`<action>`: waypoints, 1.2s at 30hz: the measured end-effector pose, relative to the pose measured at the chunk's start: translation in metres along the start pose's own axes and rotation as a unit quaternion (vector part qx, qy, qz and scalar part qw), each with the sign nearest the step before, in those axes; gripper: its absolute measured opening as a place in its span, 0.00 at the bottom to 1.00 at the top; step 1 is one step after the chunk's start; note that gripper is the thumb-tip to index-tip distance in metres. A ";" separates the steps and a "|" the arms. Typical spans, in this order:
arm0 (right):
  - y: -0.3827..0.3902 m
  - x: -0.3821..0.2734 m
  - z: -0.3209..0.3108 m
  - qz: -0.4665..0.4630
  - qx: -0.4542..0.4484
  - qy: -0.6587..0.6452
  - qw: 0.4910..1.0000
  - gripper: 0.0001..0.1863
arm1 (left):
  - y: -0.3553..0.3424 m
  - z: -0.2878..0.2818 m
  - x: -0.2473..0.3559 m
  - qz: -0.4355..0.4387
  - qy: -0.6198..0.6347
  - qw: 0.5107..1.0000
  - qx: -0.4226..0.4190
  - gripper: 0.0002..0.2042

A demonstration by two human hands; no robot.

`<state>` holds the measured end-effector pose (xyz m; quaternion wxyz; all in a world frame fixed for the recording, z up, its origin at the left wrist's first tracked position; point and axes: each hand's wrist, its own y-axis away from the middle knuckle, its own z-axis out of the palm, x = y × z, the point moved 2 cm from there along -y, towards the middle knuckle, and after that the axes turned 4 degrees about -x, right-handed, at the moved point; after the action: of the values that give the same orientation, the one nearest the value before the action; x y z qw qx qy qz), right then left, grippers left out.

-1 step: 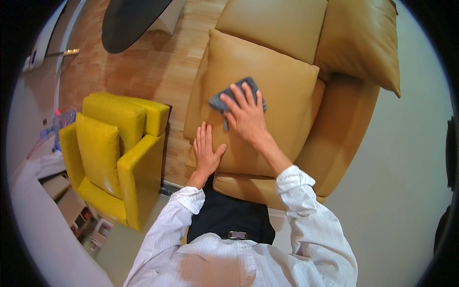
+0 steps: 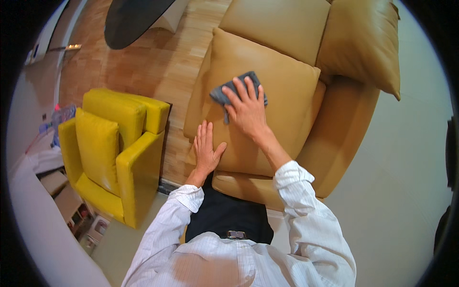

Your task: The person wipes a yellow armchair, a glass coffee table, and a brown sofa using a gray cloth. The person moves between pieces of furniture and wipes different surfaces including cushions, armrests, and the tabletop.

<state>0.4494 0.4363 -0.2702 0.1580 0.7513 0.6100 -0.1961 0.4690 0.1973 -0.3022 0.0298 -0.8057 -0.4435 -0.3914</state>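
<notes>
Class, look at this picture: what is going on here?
A person leans over a tan leather sofa. The right hand lies flat on a grey cloth, pressing it against a tan cushion. The left hand rests flat on the cushion's lower edge, holding nothing. A yellow armchair stands on the person's left, apart from the sofa.

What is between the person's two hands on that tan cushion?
In the head view, only bare tan cushion leather lies between the left hand, flat near the lower edge, and the right hand, which presses the grey cloth.
</notes>
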 end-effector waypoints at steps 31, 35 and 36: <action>0.198 -0.061 0.040 -0.245 -0.179 0.110 0.947 0.35 | 0.043 0.000 -0.094 -0.181 0.341 0.923 -0.007 0.35; 0.173 -0.068 0.045 -0.195 -0.121 0.067 0.971 0.35 | 0.044 0.015 -0.117 -0.155 0.317 0.935 0.015 0.31; 0.158 -0.080 0.042 -0.156 -0.097 0.037 0.982 0.35 | 0.043 0.009 -0.133 -0.161 0.324 0.932 0.009 0.31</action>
<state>0.5856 0.3155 -0.2678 0.1746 0.6347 0.7415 -0.1299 0.4659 0.0828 -0.3833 0.1159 -0.5527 -0.5368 -0.6268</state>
